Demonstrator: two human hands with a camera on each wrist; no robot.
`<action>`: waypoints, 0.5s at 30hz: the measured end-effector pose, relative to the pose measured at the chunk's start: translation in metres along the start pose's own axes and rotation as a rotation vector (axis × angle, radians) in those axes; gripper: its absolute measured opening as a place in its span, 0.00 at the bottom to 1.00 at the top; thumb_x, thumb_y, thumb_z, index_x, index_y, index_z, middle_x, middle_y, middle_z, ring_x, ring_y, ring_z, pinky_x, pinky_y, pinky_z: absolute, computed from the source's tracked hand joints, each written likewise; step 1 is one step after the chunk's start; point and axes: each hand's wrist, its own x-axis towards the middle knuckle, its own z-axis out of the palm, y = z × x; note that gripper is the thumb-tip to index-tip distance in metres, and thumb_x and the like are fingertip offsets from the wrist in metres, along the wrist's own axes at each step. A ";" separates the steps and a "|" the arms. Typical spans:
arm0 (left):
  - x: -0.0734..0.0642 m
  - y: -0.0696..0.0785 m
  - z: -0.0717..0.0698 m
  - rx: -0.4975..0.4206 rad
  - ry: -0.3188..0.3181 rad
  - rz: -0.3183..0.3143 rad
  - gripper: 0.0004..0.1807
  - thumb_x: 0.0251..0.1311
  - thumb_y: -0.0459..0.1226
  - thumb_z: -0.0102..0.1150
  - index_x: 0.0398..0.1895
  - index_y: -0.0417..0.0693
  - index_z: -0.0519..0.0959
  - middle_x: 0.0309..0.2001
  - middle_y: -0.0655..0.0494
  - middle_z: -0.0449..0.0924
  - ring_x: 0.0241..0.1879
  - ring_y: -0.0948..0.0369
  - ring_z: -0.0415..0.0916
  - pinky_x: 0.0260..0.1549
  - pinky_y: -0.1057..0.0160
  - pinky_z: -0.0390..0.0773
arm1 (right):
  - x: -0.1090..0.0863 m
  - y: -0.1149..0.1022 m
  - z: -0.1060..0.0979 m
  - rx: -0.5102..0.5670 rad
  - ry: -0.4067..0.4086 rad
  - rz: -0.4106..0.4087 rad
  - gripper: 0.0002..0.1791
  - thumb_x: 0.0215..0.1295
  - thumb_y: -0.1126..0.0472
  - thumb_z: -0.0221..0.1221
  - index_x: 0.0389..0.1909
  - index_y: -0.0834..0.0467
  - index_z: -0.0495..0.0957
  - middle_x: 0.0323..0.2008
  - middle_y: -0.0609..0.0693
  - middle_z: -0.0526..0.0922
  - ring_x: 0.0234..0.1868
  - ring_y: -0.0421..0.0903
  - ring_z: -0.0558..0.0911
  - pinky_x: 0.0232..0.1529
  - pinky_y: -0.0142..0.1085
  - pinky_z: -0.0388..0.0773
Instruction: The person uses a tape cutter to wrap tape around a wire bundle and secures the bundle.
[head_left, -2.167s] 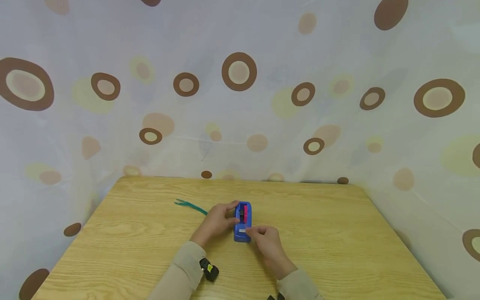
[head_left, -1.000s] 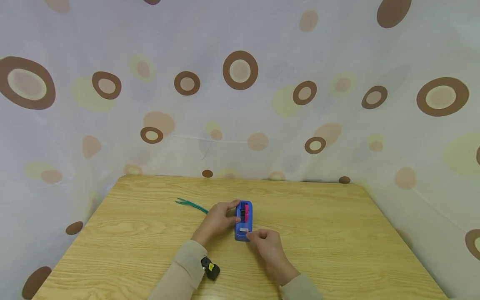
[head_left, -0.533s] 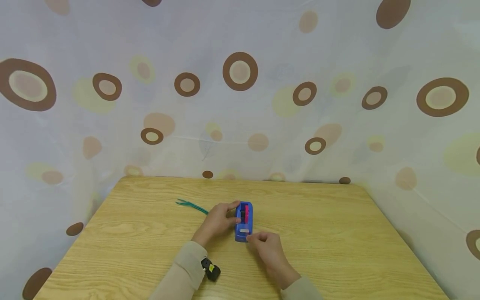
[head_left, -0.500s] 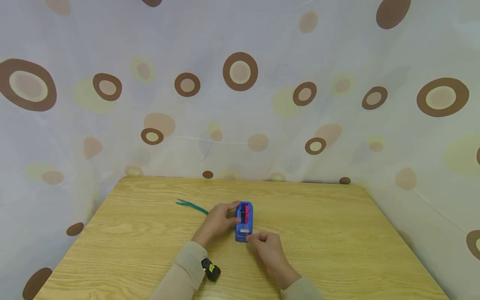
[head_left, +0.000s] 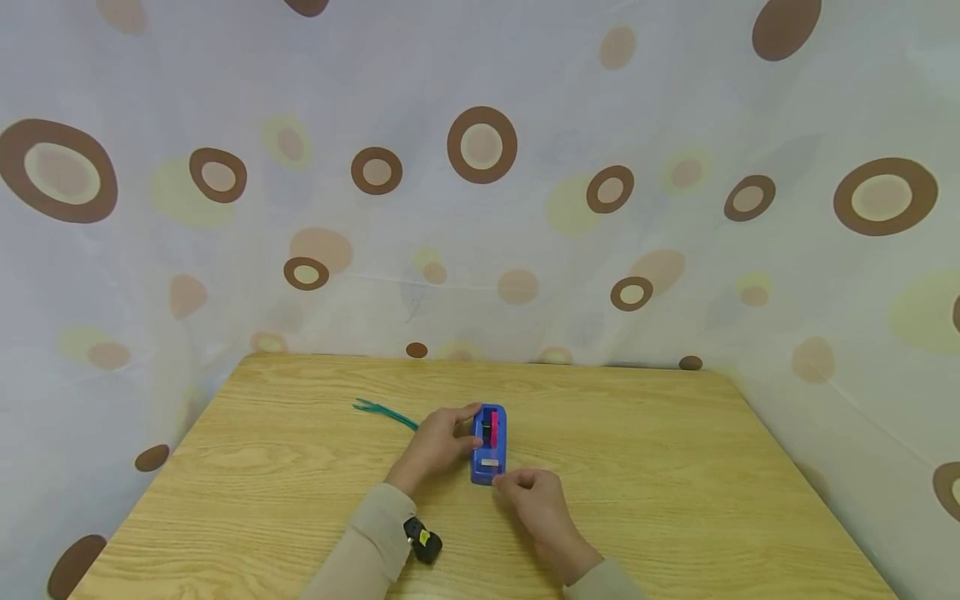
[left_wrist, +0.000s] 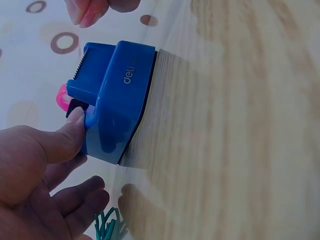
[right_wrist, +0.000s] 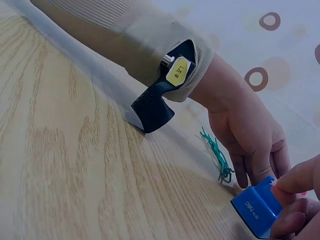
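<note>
A blue tape dispenser with a pink roll core stands on the table, its serrated cutter end toward me. My left hand steadies it from the left; in the left wrist view the thumb presses by the black hub and the lower fingers hang free. My right hand is just past the cutter end, thumb and forefinger pinched together on what looks like the end of the clear tape. That strip is thin and hard to make out. In the right wrist view the right fingers partly cover the dispenser.
Behind my left hand lies a bunch of thin green ties, partly hidden by it. A black wrist camera sits on the left sleeve. The wooden table meets a patterned cloth at its far edge.
The right hand has drawn back slightly toward me, from beside the cutter to past the dispenser's near end, fingers still pinched. The left hand and dispenser have hardly moved.
</note>
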 end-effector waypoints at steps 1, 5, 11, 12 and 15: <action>0.000 0.000 0.000 -0.001 0.001 0.000 0.32 0.62 0.38 0.66 0.70 0.50 0.70 0.68 0.53 0.68 0.68 0.50 0.63 0.64 0.49 0.64 | 0.000 0.000 0.000 0.001 0.001 0.000 0.11 0.63 0.61 0.65 0.32 0.68 0.84 0.34 0.47 0.80 0.37 0.44 0.70 0.35 0.34 0.68; 0.001 0.000 0.000 -0.007 0.001 -0.004 0.31 0.62 0.37 0.66 0.70 0.50 0.70 0.68 0.53 0.68 0.68 0.50 0.63 0.64 0.49 0.63 | -0.001 -0.001 0.000 0.010 -0.001 0.010 0.11 0.63 0.61 0.65 0.33 0.68 0.84 0.34 0.47 0.79 0.37 0.44 0.70 0.35 0.34 0.68; 0.001 0.001 0.000 0.000 0.004 -0.011 0.31 0.63 0.38 0.65 0.70 0.50 0.70 0.69 0.52 0.68 0.68 0.49 0.63 0.64 0.49 0.63 | -0.003 -0.002 0.000 0.028 -0.016 0.038 0.10 0.64 0.61 0.64 0.32 0.65 0.83 0.32 0.46 0.76 0.36 0.43 0.69 0.34 0.34 0.67; 0.001 0.001 0.000 0.001 0.004 -0.011 0.31 0.63 0.37 0.65 0.70 0.50 0.70 0.69 0.52 0.68 0.68 0.49 0.63 0.64 0.49 0.63 | -0.003 -0.002 0.001 0.030 -0.017 0.044 0.09 0.64 0.61 0.64 0.32 0.65 0.83 0.31 0.46 0.76 0.35 0.44 0.69 0.34 0.34 0.67; 0.001 0.001 0.000 0.002 0.003 -0.016 0.31 0.63 0.38 0.65 0.70 0.50 0.70 0.69 0.51 0.67 0.68 0.49 0.62 0.64 0.49 0.64 | -0.004 -0.002 0.001 0.041 -0.019 0.062 0.09 0.63 0.61 0.64 0.32 0.64 0.83 0.31 0.46 0.76 0.35 0.44 0.69 0.34 0.34 0.67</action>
